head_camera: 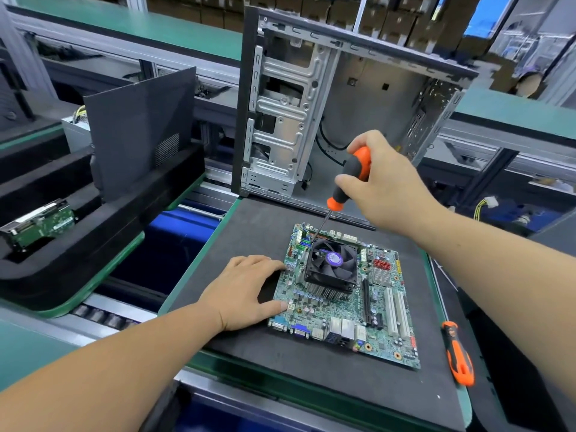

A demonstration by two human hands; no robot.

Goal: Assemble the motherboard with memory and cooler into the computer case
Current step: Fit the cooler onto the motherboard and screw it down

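On the dark foam mat [237, 344] in front of you lies the motherboard [346, 304], flat and well outside the computer case [336, 98]; the case stands open at twelve o'clock from the board, its bay bare of any board. Your left hand [246, 294] rests at nine o'clock of the board, fingers spread and fairly straight, fingertips on its near-left edge to steady it; your right hand [378, 188] is wrapped around the handle of a screwdriver [349, 179], whose shaft slants down to the cooler's eleven o'clock corner. The cooler [330, 268], fan on top of its fins, already sits on the board; you appear to be fastening one of its corner screws, though the tip itself is too small to make out. Whether memory is seated I cannot tell; the slots at three o'clock of the cooler are hard to read. So by my judgement you are early to midway: cooler placed and being secured; board still to go into the case. A second screwdriver [458, 353] lies at four o'clock of the board, untouched.
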